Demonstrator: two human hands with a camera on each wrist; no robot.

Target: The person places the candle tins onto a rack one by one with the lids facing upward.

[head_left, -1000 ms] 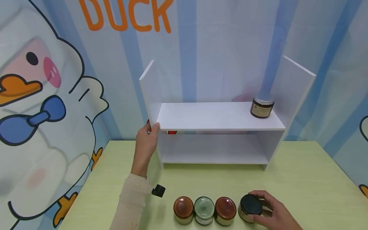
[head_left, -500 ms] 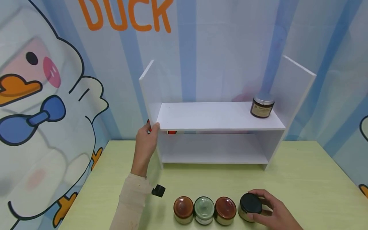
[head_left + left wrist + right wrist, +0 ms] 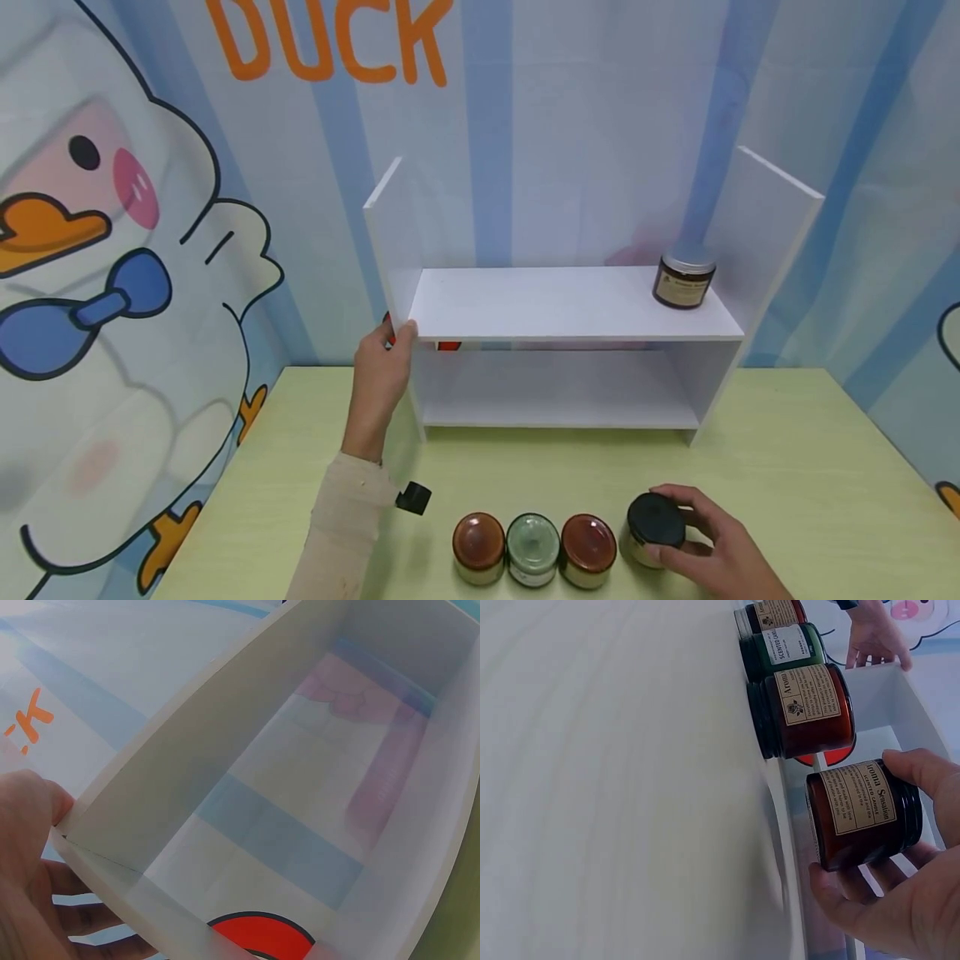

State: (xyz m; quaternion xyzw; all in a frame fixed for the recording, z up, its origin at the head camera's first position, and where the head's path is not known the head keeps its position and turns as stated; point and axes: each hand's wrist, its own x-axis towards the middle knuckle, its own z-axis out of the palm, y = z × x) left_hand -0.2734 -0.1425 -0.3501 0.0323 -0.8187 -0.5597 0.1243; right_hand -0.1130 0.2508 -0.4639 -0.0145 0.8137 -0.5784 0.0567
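My right hand [image 3: 716, 542] grips an amber scented candle jar [image 3: 859, 806] with a black lid, thumb on one side and fingers on the other. Lid up, the jar looks slightly raised off the table in the right wrist view. To its left stand three more candle jars in a row, lids down: amber [image 3: 587, 546], green [image 3: 533, 546] and amber [image 3: 478, 546]. At the white shelf [image 3: 577, 302], my left hand [image 3: 380, 367] pinches the left side panel, thumb at the front edge and fingers outside it. A dark jar [image 3: 683, 279] with a silvery lid sits right on the upper board.
The shelf stands on a pale green table [image 3: 810, 467], its side panels [image 3: 765, 242] rising above the upper board. Below lies a lower board [image 3: 555, 400]. A striped backdrop [image 3: 570, 125] with a duck drawing hangs behind.
The right hand has moved the black-lidded candle jar slightly up and away from the near table edge. The left hand stays on the shelf panel.
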